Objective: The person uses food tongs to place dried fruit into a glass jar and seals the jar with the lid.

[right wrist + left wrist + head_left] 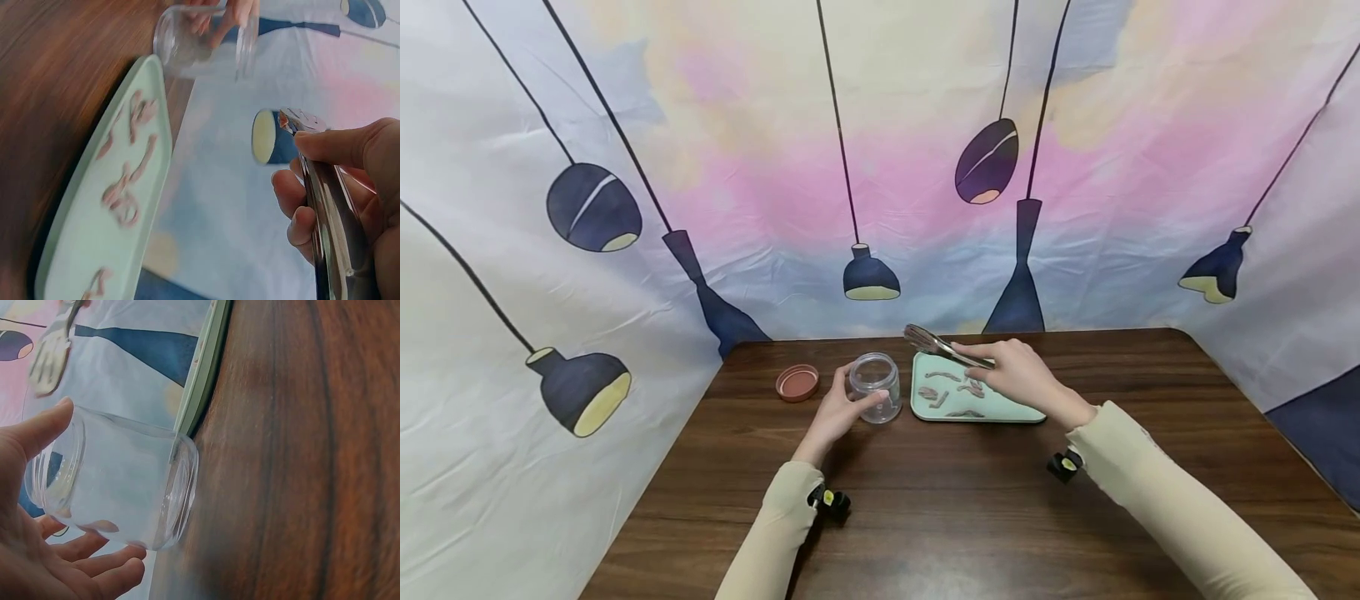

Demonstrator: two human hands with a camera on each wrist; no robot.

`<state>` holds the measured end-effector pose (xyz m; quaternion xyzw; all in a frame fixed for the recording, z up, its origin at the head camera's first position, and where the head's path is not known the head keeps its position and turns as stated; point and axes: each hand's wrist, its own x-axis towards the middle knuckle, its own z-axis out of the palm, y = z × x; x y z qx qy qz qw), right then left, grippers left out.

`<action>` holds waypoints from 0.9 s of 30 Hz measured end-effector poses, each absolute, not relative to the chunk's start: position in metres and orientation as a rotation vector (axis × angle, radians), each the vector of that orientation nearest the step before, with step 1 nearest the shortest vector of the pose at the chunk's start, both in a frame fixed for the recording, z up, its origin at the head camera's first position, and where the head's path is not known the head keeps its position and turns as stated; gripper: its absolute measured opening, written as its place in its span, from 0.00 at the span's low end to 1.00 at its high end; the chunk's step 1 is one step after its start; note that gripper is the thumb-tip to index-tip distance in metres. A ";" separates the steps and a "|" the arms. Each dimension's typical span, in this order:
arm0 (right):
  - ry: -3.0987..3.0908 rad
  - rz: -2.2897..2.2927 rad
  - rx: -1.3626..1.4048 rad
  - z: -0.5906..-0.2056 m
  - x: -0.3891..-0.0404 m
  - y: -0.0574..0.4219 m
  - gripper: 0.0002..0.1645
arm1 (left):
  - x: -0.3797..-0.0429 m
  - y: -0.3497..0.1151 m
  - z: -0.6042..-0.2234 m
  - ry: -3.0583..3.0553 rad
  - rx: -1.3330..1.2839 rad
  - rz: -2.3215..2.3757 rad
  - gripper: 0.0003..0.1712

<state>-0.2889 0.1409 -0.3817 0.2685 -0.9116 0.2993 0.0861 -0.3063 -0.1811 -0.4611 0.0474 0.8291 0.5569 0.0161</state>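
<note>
My left hand (837,415) grips a clear, lidless jar (889,407) upright on the table, thumb at the rim and fingers round the far side. In the left wrist view no contents show through the jar's wall (125,469). Metal tongs (951,350) lie in my right hand (1028,377), raised over the tray's back edge with their head pointing toward the jar. A small brownish bit shows at the tongs' tip (300,120) in the right wrist view. Below, a pale green tray (1011,408) carries several brownish-pink shredded strips (965,413).
A reddish-brown screw lid (797,382) rests on the dark wooden table (925,517), left of the jar. Behind the table's back edge hangs a cloth (760,200) printed with lamps. Small black cameras (831,502) sit on both wrists.
</note>
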 end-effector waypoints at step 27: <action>-2.793 0.839 0.927 -0.380 -0.291 0.083 0.31 | -0.307 -0.181 -0.462 2.579 0.136 1.751 0.55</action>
